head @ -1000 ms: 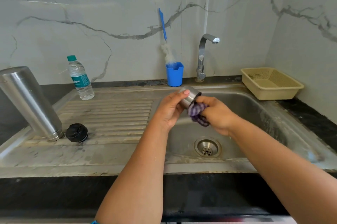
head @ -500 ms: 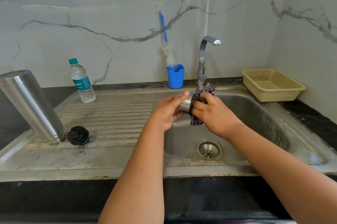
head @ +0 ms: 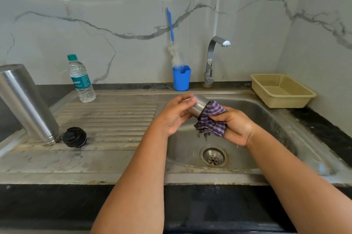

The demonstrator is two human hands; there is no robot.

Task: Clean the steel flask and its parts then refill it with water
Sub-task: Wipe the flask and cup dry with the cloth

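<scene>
Over the sink basin (head: pixel 266 119), my left hand (head: pixel 174 115) holds a small steel flask cup (head: pixel 199 105) by its end, fingers curled round it. My right hand (head: pixel 237 126) grips a purple checked cloth (head: pixel 211 119) wrapped over the cup's other end. The tall steel flask body (head: pixel 26 104) stands upside down at the far left of the drainboard. Its black stopper lid (head: pixel 74 137) lies just beside it. The tap (head: pixel 213 58) stands behind the basin; no water is seen running.
A plastic water bottle (head: pixel 81 79) stands at the back of the ribbed drainboard (head: pixel 106 119). A blue cup (head: pixel 181 77) holding a bottle brush (head: pixel 171 27) sits by the wall. A beige basket (head: pixel 282 90) rests at the right. The drain (head: pixel 213 156) lies below my hands.
The cloth has shifted from the cup's top to wrap its right end, and my right hand has turned lower. The cup has tilted. My left hand keeps its hold.
</scene>
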